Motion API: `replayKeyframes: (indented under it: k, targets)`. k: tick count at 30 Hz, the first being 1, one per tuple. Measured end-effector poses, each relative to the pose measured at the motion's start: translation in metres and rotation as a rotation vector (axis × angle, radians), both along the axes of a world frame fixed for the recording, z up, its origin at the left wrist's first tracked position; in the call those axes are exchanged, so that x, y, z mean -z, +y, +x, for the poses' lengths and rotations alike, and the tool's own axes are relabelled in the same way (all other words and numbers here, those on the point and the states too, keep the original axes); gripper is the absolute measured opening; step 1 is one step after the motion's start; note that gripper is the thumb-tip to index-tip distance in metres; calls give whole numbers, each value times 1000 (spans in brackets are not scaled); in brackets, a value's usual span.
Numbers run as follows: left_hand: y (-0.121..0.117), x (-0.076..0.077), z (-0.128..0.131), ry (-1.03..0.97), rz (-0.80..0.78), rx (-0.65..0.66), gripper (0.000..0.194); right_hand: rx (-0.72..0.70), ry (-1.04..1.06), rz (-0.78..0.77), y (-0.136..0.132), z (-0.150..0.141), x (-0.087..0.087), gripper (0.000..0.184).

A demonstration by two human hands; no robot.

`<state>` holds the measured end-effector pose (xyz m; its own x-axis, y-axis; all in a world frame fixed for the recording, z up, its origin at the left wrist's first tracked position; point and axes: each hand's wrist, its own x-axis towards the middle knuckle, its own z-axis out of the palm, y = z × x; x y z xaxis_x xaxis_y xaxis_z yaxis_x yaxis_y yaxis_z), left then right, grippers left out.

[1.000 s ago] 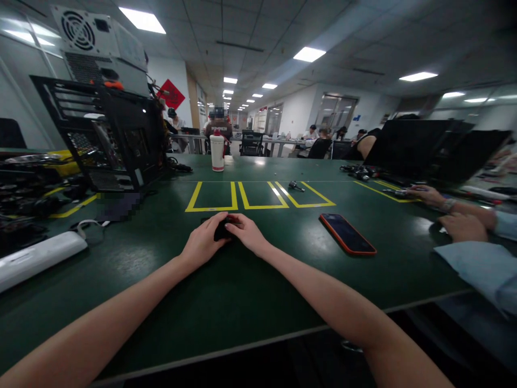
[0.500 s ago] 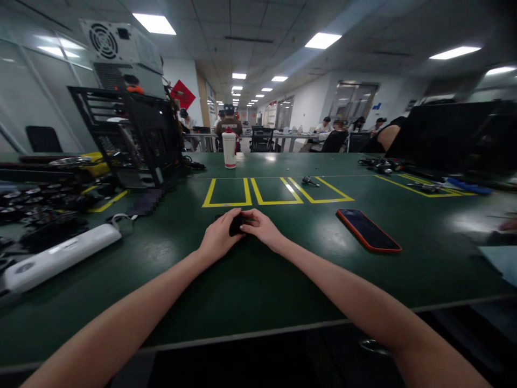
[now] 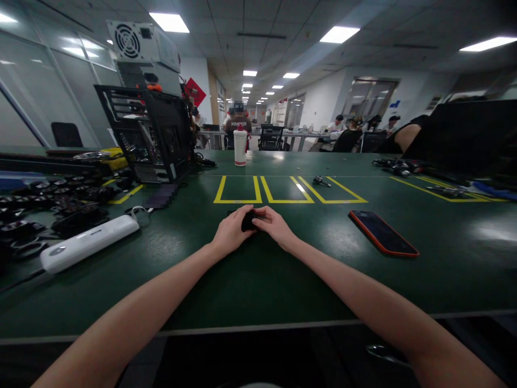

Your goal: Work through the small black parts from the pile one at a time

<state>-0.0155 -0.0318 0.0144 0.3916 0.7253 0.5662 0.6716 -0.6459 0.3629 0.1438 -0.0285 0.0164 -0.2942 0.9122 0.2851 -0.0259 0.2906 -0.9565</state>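
Beneath a panelled ceiling (image 3: 226, 54) with rectangular lights (image 3: 339, 34), a glossy green tabletop (image 3: 238, 285) bears a flat, orange-rimmed phone (image 3: 383, 233), left of which the left hand (image 3: 230, 231) and right hand (image 3: 277, 225) grip a small black object (image 3: 247, 221), while a smooth white tumbler (image 3: 240, 148) stands farther back than the phone

A head-worn camera looks forward and slightly down over a green table (image 3: 242, 291), near the wearer's left hand (image 3: 230, 231) and right hand (image 3: 277, 226), its wide view reaching up to the ceiling (image 3: 299, 15) beyond.
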Motion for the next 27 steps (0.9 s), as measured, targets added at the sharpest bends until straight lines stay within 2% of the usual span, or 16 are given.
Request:
replayKeyframes:
  k: [3,8,13,16,19,22,24,27]
  targets:
    - [0,0,0,2,-6,-4,62,20,-23,-11,2,-1,0,30]
    - [0,-1,-1,7,5,10,61,-70,-29,-36,2,2,1,33]
    - [0,0,-3,20,7,19,58,-125,-14,36,-1,5,2,32]
    - [1,1,-2,15,14,13,60,-89,-30,78,1,4,4,27]
    - [3,2,-2,14,15,14,61,4,-74,153,5,2,7,21]
    - [3,1,-2,17,10,18,60,78,-119,200,8,0,9,28]
    - [2,1,-3,16,10,21,60,79,-146,187,8,-1,9,33]
    - [1,0,-3,19,12,31,61,42,-183,168,3,1,6,30]
